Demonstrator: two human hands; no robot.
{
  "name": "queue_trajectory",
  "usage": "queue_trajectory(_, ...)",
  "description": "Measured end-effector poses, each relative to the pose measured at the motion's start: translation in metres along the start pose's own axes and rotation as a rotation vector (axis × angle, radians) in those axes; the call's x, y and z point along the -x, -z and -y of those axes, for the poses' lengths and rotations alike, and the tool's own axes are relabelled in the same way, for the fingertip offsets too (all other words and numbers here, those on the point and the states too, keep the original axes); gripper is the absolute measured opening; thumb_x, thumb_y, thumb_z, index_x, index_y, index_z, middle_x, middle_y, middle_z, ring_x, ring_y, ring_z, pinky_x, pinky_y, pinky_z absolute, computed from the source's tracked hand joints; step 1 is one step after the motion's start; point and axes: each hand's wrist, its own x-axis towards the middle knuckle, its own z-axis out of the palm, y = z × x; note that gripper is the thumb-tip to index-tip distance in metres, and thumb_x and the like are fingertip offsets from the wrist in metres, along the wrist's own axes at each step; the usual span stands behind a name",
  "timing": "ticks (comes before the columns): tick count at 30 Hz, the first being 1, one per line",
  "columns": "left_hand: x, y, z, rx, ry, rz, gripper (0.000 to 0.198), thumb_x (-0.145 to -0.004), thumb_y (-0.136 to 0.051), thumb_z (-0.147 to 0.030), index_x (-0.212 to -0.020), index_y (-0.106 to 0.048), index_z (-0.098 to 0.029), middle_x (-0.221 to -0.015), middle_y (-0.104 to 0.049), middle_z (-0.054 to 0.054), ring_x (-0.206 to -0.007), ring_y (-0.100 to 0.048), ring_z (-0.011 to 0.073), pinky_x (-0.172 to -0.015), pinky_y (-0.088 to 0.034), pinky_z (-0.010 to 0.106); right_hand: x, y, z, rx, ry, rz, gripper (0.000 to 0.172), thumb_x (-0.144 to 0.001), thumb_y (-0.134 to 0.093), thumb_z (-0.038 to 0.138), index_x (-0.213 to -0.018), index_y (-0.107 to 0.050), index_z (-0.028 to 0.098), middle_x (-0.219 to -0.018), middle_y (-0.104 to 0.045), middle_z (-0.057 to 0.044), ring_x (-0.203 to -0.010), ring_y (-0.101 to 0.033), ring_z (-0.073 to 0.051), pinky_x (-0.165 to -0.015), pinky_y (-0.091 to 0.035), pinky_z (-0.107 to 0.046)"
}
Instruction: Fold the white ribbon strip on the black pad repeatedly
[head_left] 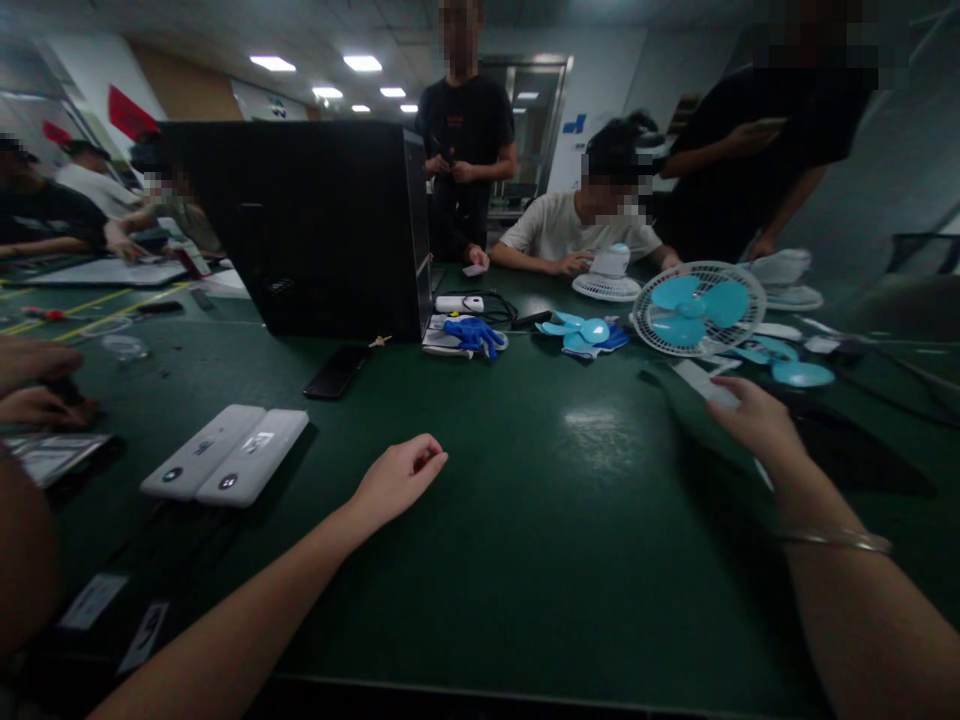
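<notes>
My left hand (401,478) lies on the green table (510,560) with its fingers curled in, and nothing shows in it. My right hand (754,425) is closed around the end of a flat white piece (701,384). Just beyond that piece stands a white-caged fan (697,308) with light blue blades; whether the two are joined I cannot tell. Near my right hand are loose blue fan blades (799,372) and a dark flat sheet (862,440).
Two white boxy devices (251,455) lie left of my left hand, near a phone (337,372) and keys (380,341). Behind stand a large black case (300,230), blue gloves (474,335) and another blue blade set (577,328). Other people sit and stand around.
</notes>
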Motion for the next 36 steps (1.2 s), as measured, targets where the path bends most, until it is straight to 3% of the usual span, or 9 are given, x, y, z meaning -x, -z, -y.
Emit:
queue_trajectory(5, -0.005, -0.003, 0.005, 0.331, 0.045, 0.054, 0.044, -0.095, -0.033, -0.049, -0.120, -0.053, -0.019, -0.104, -0.065, 0.006, -0.067, -0.059, 0.0122, -0.053, -0.043, 0.022, 0.034, 0.001, 0.084, -0.316, 0.365, 0.204, 0.054, -0.083, -0.052, 0.046, -0.133, -0.047, 0.028, -0.129, -0.057, -0.005, -0.106, -0.058, -0.023, -0.086, -0.050, -0.034)
queue_trajectory(9, -0.009, -0.006, 0.006, 0.629, 0.121, 0.124, 0.054, -0.096, -0.025, -0.054, -0.131, -0.046, -0.018, -0.120, -0.060, 0.013, -0.072, -0.063, 0.0135, -0.049, -0.043, 0.021, 0.081, 0.012, 0.137, -0.591, 0.706, 0.734, 0.047, -0.087, -0.054, 0.044, -0.132, -0.050, 0.029, -0.123, -0.058, -0.004, -0.097, -0.060, -0.020, -0.081, -0.052, -0.036)
queue_trajectory(12, -0.008, -0.005, 0.004, 0.648, 0.146, 0.215, 0.057, -0.095, -0.029, -0.056, -0.131, -0.051, -0.018, -0.110, -0.064, 0.012, -0.067, -0.061, 0.0120, -0.049, -0.042, 0.021, 0.111, 0.017, 0.161, -0.561, 0.851, 0.937, 0.043, -0.087, -0.056, 0.042, -0.130, -0.053, 0.035, -0.123, -0.058, -0.002, -0.098, -0.058, -0.020, -0.082, -0.052, -0.039)
queue_trajectory(17, -0.003, -0.004, 0.000, 0.433, 0.067, 0.395, 0.033, -0.086, -0.059, -0.038, -0.111, -0.067, -0.018, -0.095, -0.069, 0.005, -0.075, -0.062, 0.0139, -0.059, -0.045, 0.023, 0.125, 0.013, 0.171, -0.496, 0.914, 1.027, 0.043, -0.085, -0.058, 0.045, -0.128, -0.056, 0.038, -0.122, -0.059, 0.001, -0.105, -0.057, -0.021, -0.088, -0.050, -0.042)
queue_trajectory(20, -0.001, -0.004, -0.002, 0.389, 0.062, 0.415, 0.031, -0.085, -0.061, -0.037, -0.108, -0.068, -0.017, -0.095, -0.071, 0.006, -0.077, -0.063, 0.0158, -0.062, -0.047, 0.025, 0.106, 0.005, 0.156, -0.442, 0.820, 0.960, 0.047, -0.083, -0.059, 0.049, -0.128, -0.056, 0.035, -0.126, -0.058, -0.001, -0.108, -0.056, -0.023, -0.086, -0.050, -0.042)
queue_trajectory(24, 0.000, -0.002, -0.005, 0.382, 0.090, 0.430, 0.031, -0.084, -0.061, -0.036, -0.108, -0.068, -0.017, -0.096, -0.071, 0.006, -0.078, -0.064, 0.0161, -0.061, -0.047, 0.025, 0.058, -0.004, 0.114, -0.275, 0.503, 0.605, 0.047, -0.086, -0.053, 0.052, -0.129, -0.054, 0.032, -0.139, -0.049, 0.000, -0.124, -0.046, -0.025, -0.100, -0.042, -0.038)
queue_trajectory(27, 0.000, -0.002, -0.008, 0.383, 0.105, 0.441, 0.030, -0.085, -0.061, -0.035, -0.108, -0.068, -0.017, -0.095, -0.071, 0.005, -0.076, -0.064, 0.0157, -0.060, -0.047, 0.025, 0.025, -0.002, 0.075, -0.114, 0.220, 0.429, 0.050, -0.090, -0.047, 0.045, -0.133, -0.049, 0.020, -0.142, -0.044, -0.010, -0.128, -0.042, -0.028, -0.105, -0.036, -0.038)
queue_trajectory(32, 0.001, -0.001, -0.010, 0.377, 0.099, 0.454, 0.030, -0.086, -0.060, -0.036, -0.108, -0.067, -0.018, -0.097, -0.071, 0.005, -0.082, -0.065, 0.0168, -0.065, -0.049, 0.026, 0.005, 0.006, 0.013, 0.154, -0.245, 0.256, 0.062, -0.087, -0.048, 0.044, -0.137, -0.045, 0.008, -0.149, -0.026, -0.026, -0.136, -0.019, -0.046, -0.105, -0.018, -0.065)
queue_trajectory(36, 0.002, 0.000, -0.010, 0.371, 0.107, 0.462, 0.030, -0.086, -0.059, -0.036, -0.110, -0.067, -0.020, -0.102, -0.070, 0.005, -0.087, -0.065, 0.0178, -0.068, -0.050, 0.028, 0.002, 0.000, -0.025, 0.240, -0.539, 0.205, 0.071, -0.088, -0.040, 0.054, -0.143, -0.040, 0.011, -0.153, -0.014, -0.027, -0.139, -0.006, -0.048, -0.097, -0.010, -0.076)
